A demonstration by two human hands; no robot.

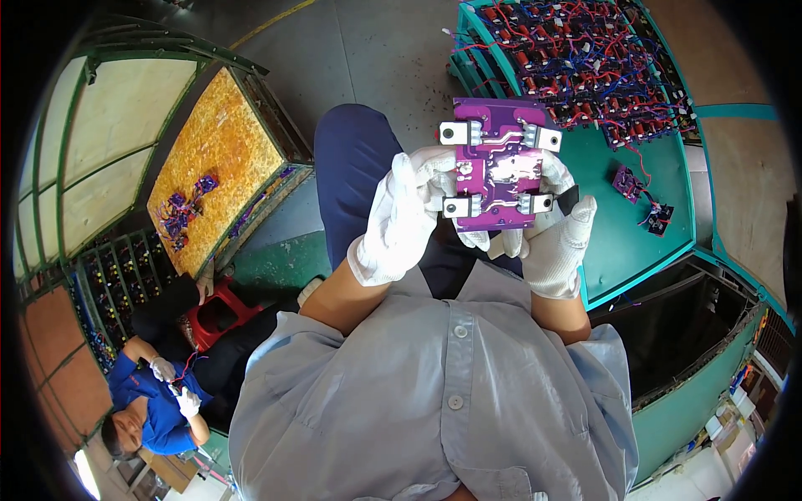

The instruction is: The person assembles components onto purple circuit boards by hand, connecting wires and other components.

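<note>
Purple board (497,185) between gloved hands (393,219) (558,255)

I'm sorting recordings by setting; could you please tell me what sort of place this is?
Probably an electronics assembly workshop, judging by the purple circuit board being held and the wired boards on a teal table.

To my left I see a table with a mottled yellow top (230,125), a small cluster of wired circuit boards (200,188) lying on it. Near it, a red plastic stool (241,307) stands close to a co-worker (154,413) in a blue shirt. A yellow line (271,21) marks the grey floor (376,50) ahead of me, and a teal-topped table (614,250) stands at my right.
</note>
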